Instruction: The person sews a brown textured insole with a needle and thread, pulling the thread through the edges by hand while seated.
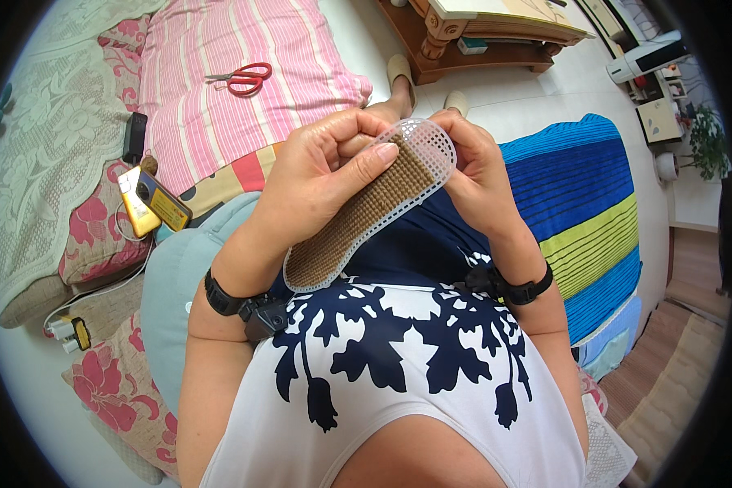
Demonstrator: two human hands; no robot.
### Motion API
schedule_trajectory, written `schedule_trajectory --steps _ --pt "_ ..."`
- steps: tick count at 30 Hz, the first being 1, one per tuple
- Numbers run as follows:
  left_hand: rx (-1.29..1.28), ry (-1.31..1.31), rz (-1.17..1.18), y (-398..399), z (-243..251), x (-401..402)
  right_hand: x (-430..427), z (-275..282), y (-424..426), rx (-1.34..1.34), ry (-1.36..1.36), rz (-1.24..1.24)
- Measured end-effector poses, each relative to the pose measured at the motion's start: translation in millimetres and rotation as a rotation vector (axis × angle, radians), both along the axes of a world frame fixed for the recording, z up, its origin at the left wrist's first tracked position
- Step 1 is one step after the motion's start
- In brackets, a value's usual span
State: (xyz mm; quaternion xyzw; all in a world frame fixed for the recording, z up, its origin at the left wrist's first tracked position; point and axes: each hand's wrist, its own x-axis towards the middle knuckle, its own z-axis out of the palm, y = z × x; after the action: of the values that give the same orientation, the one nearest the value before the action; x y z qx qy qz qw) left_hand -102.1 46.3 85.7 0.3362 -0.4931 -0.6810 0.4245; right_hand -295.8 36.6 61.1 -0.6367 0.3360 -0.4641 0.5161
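Observation:
A shoe insole of plastic mesh canvas (366,213) slants across my lap, its wide toe end up and to the right. Brown yarn stitches cover most of it; bare white mesh shows at the toe and along the rim. My left hand (335,165) grips its left side, with the thumb flat on the stitched face and some fingers behind. At the right edge of the toe end, my right hand (479,165) holds the mesh, its fingertips partly hidden behind the sheet. Whether a needle or yarn is in that hand cannot be seen.
Red-handled scissors (244,79) lie on a pink striped cushion (189,128) ahead to the left. Nearer are a dark phone (165,201), a yellow-gold device (137,201) and a black box (135,137). A wooden table (442,46) stands ahead; a striped blue cloth (573,195) lies right.

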Motion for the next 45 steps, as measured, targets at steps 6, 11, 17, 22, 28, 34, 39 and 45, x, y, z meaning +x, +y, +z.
schedule_trajectory --steps 6,11,17,22,28,34,39,45 --pt "0.025 0.013 -0.013 0 1 -2 -4 2 -2 -0.048 0.022 0.105" --pt "0.0 0.023 0.009 -1 0 0 -7 -6 -2 -0.055 0.043 0.082" --pt "0.001 0.011 0.018 -1 0 1 -7 -4 -1 -0.069 0.04 0.076" --pt "0.004 0.006 0.01 0 1 -1 -7 -1 -1 -0.074 0.031 0.066" --pt "0.012 -0.042 0.028 -3 -1 -2 -6 12 -5 0.084 -0.006 0.011" --pt "-0.179 -0.234 0.104 -14 -9 -1 10 19 -12 -0.174 0.177 -0.092" --pt "-0.296 -0.421 0.109 -17 -3 2 25 24 -21 -0.493 0.397 -0.216" --pt "-0.33 -0.439 0.183 -21 -17 6 30 22 -38 -1.07 0.451 -0.43"
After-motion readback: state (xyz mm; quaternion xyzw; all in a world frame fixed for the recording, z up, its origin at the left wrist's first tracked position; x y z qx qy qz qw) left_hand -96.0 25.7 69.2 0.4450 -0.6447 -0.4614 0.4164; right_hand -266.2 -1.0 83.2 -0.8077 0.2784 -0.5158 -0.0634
